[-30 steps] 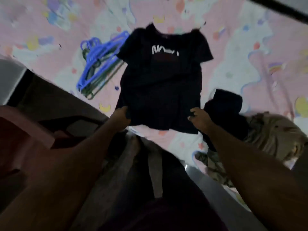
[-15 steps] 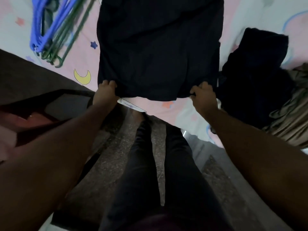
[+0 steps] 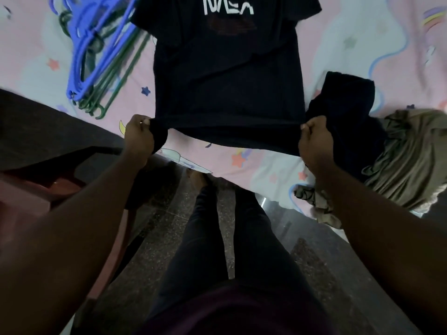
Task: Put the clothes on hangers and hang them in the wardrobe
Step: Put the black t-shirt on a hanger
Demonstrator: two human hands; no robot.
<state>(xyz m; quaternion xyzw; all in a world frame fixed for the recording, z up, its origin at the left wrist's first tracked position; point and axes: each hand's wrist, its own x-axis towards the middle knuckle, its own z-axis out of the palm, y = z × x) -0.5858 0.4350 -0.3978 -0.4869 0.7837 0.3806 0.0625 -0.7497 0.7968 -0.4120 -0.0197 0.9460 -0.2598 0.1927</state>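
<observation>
A black T-shirt (image 3: 227,76) with white lettering on the chest lies spread on the pink patterned bed sheet (image 3: 242,163), its hem toward me. My left hand (image 3: 139,135) grips the hem's left corner. My right hand (image 3: 314,141) grips the hem's right corner, and the hem is lifted and stretched between them. A bundle of blue and green hangers (image 3: 96,56) lies on the sheet to the shirt's left.
A dark crumpled garment (image 3: 348,110) and an olive-brown one (image 3: 411,160) lie heaped at the right by the bed edge. A reddish chair (image 3: 29,197) stands at the left. My legs stand on the dark speckled floor (image 3: 157,238) at the bed's edge.
Both hands have closed into tighter fists on the hem and raised it off the sheet. The view has tilted up, so the shirt's lettering shows again.
</observation>
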